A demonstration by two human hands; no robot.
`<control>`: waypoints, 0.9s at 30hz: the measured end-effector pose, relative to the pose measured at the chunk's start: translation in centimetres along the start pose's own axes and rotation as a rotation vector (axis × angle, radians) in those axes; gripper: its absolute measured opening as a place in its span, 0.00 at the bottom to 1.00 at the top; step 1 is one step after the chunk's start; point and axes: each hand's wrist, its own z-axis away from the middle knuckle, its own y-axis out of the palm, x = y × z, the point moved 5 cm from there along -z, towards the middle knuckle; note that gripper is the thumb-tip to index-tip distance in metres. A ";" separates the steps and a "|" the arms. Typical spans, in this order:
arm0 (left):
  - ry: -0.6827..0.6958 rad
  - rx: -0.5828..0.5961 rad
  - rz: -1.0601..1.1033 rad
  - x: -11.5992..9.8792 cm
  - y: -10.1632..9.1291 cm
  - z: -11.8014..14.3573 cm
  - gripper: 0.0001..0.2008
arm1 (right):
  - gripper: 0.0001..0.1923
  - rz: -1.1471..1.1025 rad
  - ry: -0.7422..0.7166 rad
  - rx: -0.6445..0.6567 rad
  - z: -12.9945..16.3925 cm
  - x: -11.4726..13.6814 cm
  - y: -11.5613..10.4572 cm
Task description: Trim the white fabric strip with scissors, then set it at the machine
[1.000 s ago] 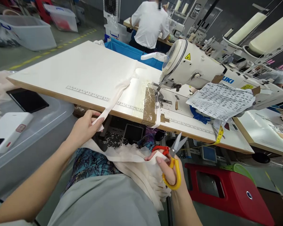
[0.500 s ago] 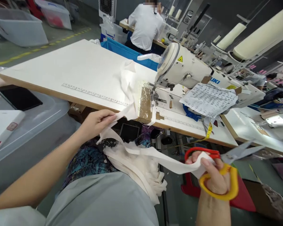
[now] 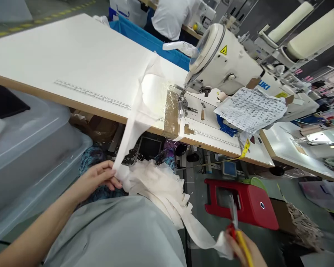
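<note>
My left hand [image 3: 101, 177] is closed on a long white fabric strip [image 3: 130, 129], which runs up over the table edge toward the sewing machine [image 3: 217, 55]. A bunched pile of cream fabric strips [image 3: 158, 185] lies across my lap. At the lower right, my right hand [image 3: 246, 249] grips scissors [image 3: 234, 218] with red and yellow handles, blades pointing up. The end of another white strip [image 3: 200, 233] trails from the pile to that hand and seems pinched with the scissors; motion blurs the fingers.
On the white table [image 3: 72, 52] lie a clear ruler [image 3: 91, 94] and a small wooden-handled tool [image 3: 203, 111]. A written sheet [image 3: 250, 109] hangs on the machine. Below at right is a red stool [image 3: 256, 204]; clear plastic bins [image 3: 39, 137] stand at left. A co-worker [image 3: 171, 18] sits behind.
My left hand has come down toward my lap, drawing the strip longer over the edge. My right hand has moved down with the scissors, whose blades have turned upward. The view has shifted.
</note>
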 end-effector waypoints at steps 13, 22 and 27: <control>0.015 -0.121 -0.061 0.6 1.4 1.5 0.21 | 0.23 0.167 -0.566 0.936 -7.4 21.1 18.8; -0.081 -0.114 0.079 0.8 1.0 1.4 0.23 | 0.26 0.324 -0.770 1.002 -9.0 24.1 21.5; -0.092 -0.116 0.089 1.0 0.7 1.0 0.22 | 0.25 0.493 -0.850 0.803 -9.0 24.5 21.1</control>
